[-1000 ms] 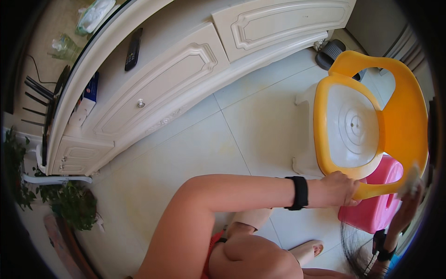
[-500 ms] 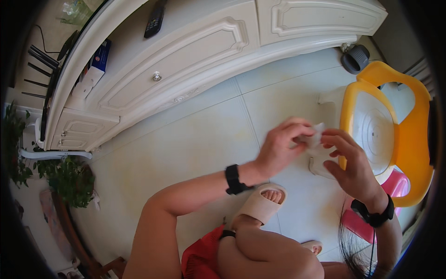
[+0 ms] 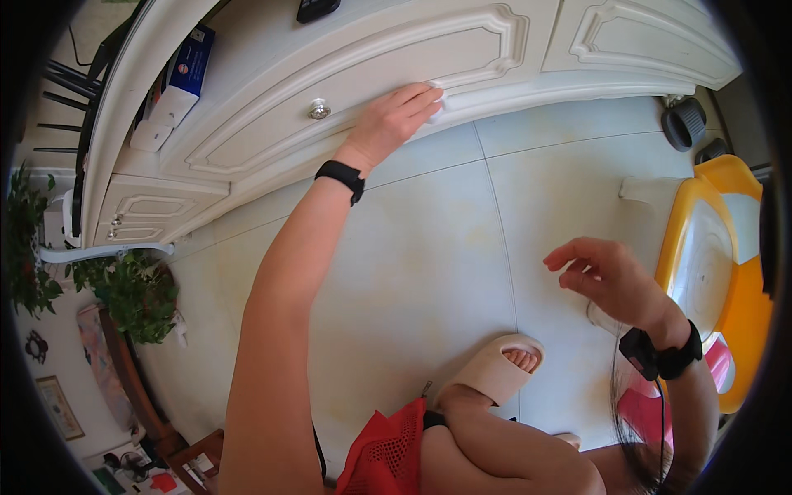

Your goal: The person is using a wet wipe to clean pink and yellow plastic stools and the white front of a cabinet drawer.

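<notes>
My left hand (image 3: 394,121) reaches up to the cream cabinet (image 3: 396,66) and presses a small white wipe (image 3: 437,107), mostly hidden under its fingers, against the lower part of a drawer front, right of the round silver knob (image 3: 318,108). My right hand (image 3: 601,276) hangs over the tiled floor (image 3: 437,247) with loosely curled, parted fingers and nothing in them. Just right of it stands the yellow and white plastic chair (image 3: 726,305). Both wrists wear black bands.
A pink stool (image 3: 639,417) is behind the chair. Dark slippers (image 3: 683,124) lie by the cabinet's right end. Potted plants (image 3: 124,293) stand at the left, beside a pale curved stand. A remote (image 3: 316,8) and a blue box (image 3: 186,62) rest on cabinet ledges. My slippered foot (image 3: 503,367) is below.
My hands have left the chair, met around the wipe, and separated: the left now has the wipe up on the drawer front, the right is empty. The chair appears farther right as my view shifted.
</notes>
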A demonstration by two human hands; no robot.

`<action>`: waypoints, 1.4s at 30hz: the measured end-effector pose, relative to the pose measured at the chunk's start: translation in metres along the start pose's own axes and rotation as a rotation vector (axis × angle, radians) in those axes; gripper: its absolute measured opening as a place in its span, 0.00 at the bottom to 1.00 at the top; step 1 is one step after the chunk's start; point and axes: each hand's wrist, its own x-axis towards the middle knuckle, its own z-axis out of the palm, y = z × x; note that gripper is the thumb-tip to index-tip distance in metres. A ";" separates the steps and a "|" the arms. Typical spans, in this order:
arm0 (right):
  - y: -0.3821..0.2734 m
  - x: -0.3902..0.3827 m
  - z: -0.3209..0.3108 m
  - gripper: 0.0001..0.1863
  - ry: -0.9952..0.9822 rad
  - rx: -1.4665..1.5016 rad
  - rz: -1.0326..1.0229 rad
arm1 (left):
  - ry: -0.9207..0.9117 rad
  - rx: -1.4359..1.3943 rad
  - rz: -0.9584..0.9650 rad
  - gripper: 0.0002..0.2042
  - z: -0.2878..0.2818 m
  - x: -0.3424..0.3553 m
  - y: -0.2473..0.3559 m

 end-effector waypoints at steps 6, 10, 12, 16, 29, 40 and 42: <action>0.005 0.020 -0.007 0.10 -0.015 0.058 0.058 | -0.200 0.040 -0.164 0.19 -0.056 -0.078 -0.016; 0.004 0.028 -0.002 0.11 -0.031 0.087 0.058 | -0.266 0.179 -0.344 0.20 -0.066 -0.163 -0.018; 0.005 0.034 0.001 0.11 -0.051 0.098 0.065 | -0.082 0.206 -0.573 0.23 -0.042 -0.183 -0.008; 0.009 0.041 0.003 0.11 -0.064 0.087 0.071 | -0.022 -0.064 -0.534 0.26 0.023 -0.097 0.033; 0.001 0.046 -0.002 0.10 -0.055 0.092 0.094 | -0.103 0.054 -0.416 0.16 -0.046 -0.137 -0.011; -0.003 0.061 0.011 0.11 -0.096 0.163 0.048 | 0.204 -0.151 -0.468 0.10 0.036 -0.033 0.034; -0.003 0.059 0.009 0.11 -0.094 0.166 0.037 | 0.140 -0.135 -0.437 0.11 0.041 -0.002 0.042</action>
